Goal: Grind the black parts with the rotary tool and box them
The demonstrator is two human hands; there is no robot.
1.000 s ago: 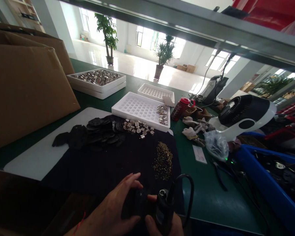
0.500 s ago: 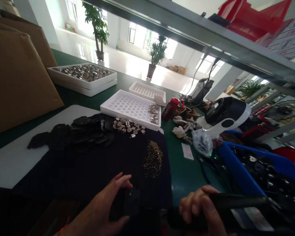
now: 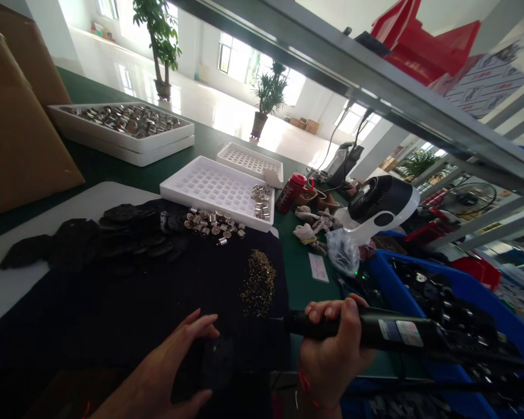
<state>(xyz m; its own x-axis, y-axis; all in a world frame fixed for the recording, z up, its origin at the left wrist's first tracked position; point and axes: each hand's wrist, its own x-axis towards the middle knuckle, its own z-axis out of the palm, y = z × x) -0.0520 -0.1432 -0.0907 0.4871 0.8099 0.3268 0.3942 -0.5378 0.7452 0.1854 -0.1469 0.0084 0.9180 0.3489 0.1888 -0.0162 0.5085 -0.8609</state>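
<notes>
My right hand (image 3: 336, 343) is wrapped round a black electric screwdriver (image 3: 393, 331) held nearly level, its thin bit pointing left beside a pile of small brass-coloured screws (image 3: 259, 282). At the bottom, my left hand (image 3: 170, 366) curves round a dark disc-like part (image 3: 217, 361), thumb and fingers at its left side; the part is dim against the dark cloth (image 3: 135, 308). Small silver metal cylinders (image 3: 213, 223) lie in a heap on the cloth. Flat black parts (image 3: 113, 235) are piled to their left.
Behind the cylinders is a white tray with holes (image 3: 213, 189). A fuller tray (image 3: 131, 145) stands back left by a cardboard box (image 3: 21, 128). On the right are a red bottle (image 3: 291, 193), a fan (image 3: 375, 203) and a blue bin (image 3: 388, 285). A metal shelf (image 3: 332, 75) crosses above.
My right hand and the screwdriver have moved up and slightly left, bringing the bit near the screws. The whole view has shifted, with the table items now further left.
</notes>
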